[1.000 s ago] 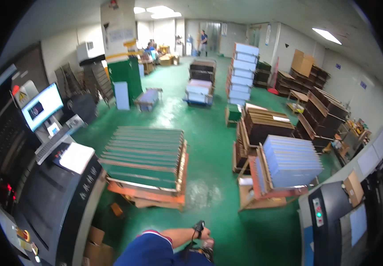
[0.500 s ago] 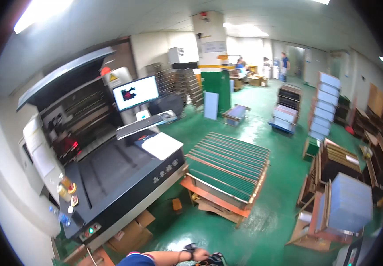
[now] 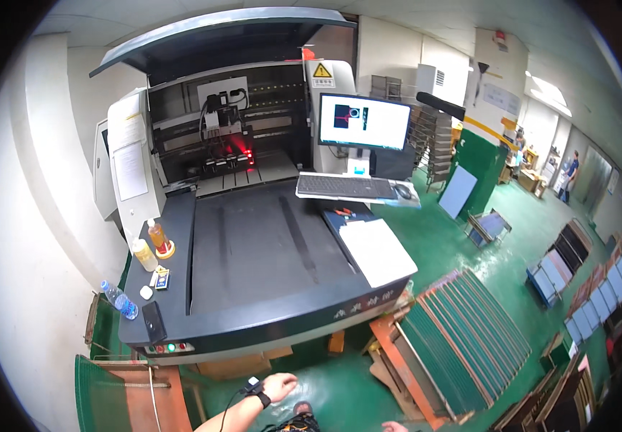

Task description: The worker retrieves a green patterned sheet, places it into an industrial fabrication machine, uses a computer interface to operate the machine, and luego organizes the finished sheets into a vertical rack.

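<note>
My left hand point(image 3: 279, 387) hangs low over the green floor in front of a large dark flatbed machine point(image 3: 253, 252). Nothing is in it, and its fingers are loosely extended. A dark band with a small device and a cable sits on that wrist. Only a little of my right hand point(image 3: 394, 427) shows at the lower edge, left of a slatted rack point(image 3: 462, 338); its fingers are mostly cut off. On the machine's left ledge are a phone point(image 3: 154, 321), a water bottle point(image 3: 119, 300), a yellow bottle point(image 3: 144, 254) and an amber bottle point(image 3: 158, 236).
A monitor point(image 3: 365, 121) and keyboard point(image 3: 345, 186) stand at the machine's right, above white sheets point(image 3: 377, 252). The lid point(image 3: 231, 32) is raised, with red light inside. Another rack point(image 3: 102, 392) is at lower left. Carts point(image 3: 558, 263) and a distant person point(image 3: 570, 175) are at right.
My view has turned left, so the machine now fills the middle and the racks have shifted right. My left hand appears farther left; part of my right hand has come into view.
</note>
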Demonstrator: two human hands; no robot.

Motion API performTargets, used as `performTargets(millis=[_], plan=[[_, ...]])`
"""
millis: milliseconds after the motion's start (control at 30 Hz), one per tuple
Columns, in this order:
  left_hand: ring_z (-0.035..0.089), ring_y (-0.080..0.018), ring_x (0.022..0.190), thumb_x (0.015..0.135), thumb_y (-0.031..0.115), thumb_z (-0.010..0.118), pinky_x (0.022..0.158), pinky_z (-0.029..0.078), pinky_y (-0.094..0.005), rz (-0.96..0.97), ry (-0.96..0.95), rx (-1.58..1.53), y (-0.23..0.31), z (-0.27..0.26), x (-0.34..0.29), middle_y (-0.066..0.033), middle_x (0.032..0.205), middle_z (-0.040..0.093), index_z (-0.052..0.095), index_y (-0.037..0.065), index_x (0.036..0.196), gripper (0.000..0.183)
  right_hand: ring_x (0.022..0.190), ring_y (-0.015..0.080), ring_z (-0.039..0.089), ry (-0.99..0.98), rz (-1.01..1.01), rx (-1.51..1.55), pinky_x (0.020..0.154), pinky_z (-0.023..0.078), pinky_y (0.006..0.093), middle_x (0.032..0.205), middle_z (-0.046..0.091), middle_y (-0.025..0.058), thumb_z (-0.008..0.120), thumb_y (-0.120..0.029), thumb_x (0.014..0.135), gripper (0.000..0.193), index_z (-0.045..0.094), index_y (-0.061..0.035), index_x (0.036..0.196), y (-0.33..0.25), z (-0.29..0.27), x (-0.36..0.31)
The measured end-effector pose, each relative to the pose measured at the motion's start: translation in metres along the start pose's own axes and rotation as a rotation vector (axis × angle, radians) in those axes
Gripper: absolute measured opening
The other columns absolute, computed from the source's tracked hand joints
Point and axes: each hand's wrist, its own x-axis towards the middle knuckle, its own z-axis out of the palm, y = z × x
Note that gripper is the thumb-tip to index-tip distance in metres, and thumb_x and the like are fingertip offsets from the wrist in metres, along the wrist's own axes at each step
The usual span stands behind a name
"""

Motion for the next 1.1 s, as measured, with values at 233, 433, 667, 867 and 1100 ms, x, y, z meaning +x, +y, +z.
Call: performTargets(millis=[233,433,667,867,1100], plan=[[0.059,-0.0324,0.106,0.084,0.028,0.062,0.096,0.045,-0.0417,-0.078,0.353,0.153,-0.003,-0.124,0.105,-0.0144,0.106,0.065,0.067,0.007,0.106,0.030,0.072,0.0165,0.065,-0.088,0.013,-0.059,0.067,0.052,0.0302,0.082,0.068,0.0105,0.063,-0.018,0.081,0.023,0.069,-0.0098,0.102,-0.181,-0.051,0.217],[0.038,-0.0409,0.128,0.079,0.034,0.067,0.106,0.033,-0.0521,-0.301,0.441,0.491,-0.019,-0.125,0.126,-0.0224,0.137,0.044,0.056,0.010,0.126,0.054,0.066,0.0093,0.059,-0.181,-0.230,0.001,0.062,0.049,0.0253,0.075,0.064,0.0045,0.064,-0.011,0.080,0.023,0.069,-0.0066,0.101,-0.242,-0.037,0.328],[0.023,-0.0442,0.140,0.084,0.052,0.059,0.113,0.024,-0.0498,-0.579,0.239,0.436,-0.015,-0.114,0.145,-0.0258,0.150,0.027,0.039,0.010,0.143,0.075,0.076,0.0256,0.064,-0.456,-0.607,-0.013,0.067,0.053,0.0366,0.082,0.066,0.0066,0.060,-0.024,0.084,0.029,0.064,-0.0164,0.112,-0.291,0.037,0.424],[0.025,-0.0485,0.137,0.083,0.054,0.059,0.113,0.026,-0.0470,-0.690,0.194,0.491,-0.002,-0.110,0.161,-0.0301,0.148,0.028,0.039,0.004,0.141,0.079,0.075,0.0281,0.065,-0.476,-0.712,0.054,0.066,0.053,0.0402,0.087,0.067,0.0079,0.058,-0.022,0.083,0.026,0.065,-0.0175,0.108,-0.307,0.064,0.474],[0.032,-0.0512,0.132,0.081,0.054,0.060,0.106,0.035,-0.0516,-0.621,0.193,0.580,0.019,-0.121,0.160,-0.0336,0.144,0.032,0.042,-0.001,0.137,0.080,0.068,0.0254,0.065,-0.378,-0.768,-0.038,0.062,0.054,0.0361,0.080,0.065,0.0067,0.063,-0.019,0.078,0.021,0.068,-0.0149,0.098,-0.304,0.068,0.473]])
